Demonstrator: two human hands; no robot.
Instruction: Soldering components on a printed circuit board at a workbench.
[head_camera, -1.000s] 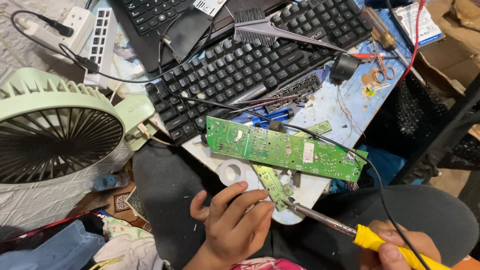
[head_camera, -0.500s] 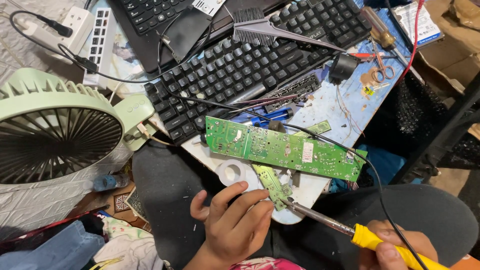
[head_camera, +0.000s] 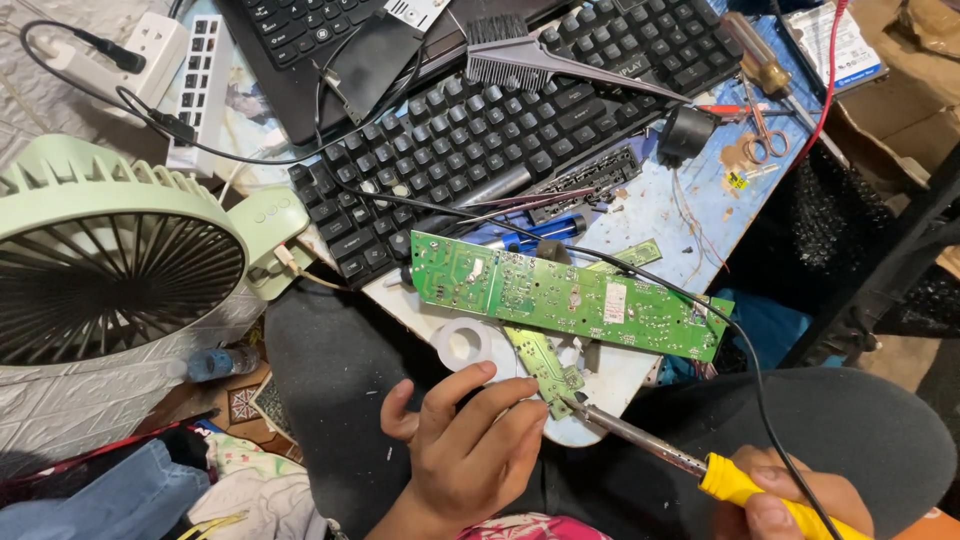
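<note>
Small narrow green circuit board (head_camera: 545, 365) runs diagonally, pinched at its near end by left hand (head_camera: 470, 450), while right hand (head_camera: 790, 500) grips yellow-handled soldering iron (head_camera: 680, 462), tip touching it.

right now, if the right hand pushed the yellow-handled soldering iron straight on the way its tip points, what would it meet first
The right hand aims the yellow-handled soldering iron up and left. Its tip already sits at the small narrow green circuit board pinched by the left hand, so that board comes first; depth is hard to judge.

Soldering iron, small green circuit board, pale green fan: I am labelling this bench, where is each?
soldering iron (head_camera: 735, 482), head view, yellow handle.
small green circuit board (head_camera: 545, 365), head view, middle.
pale green fan (head_camera: 110, 275), head view, grille.
</note>
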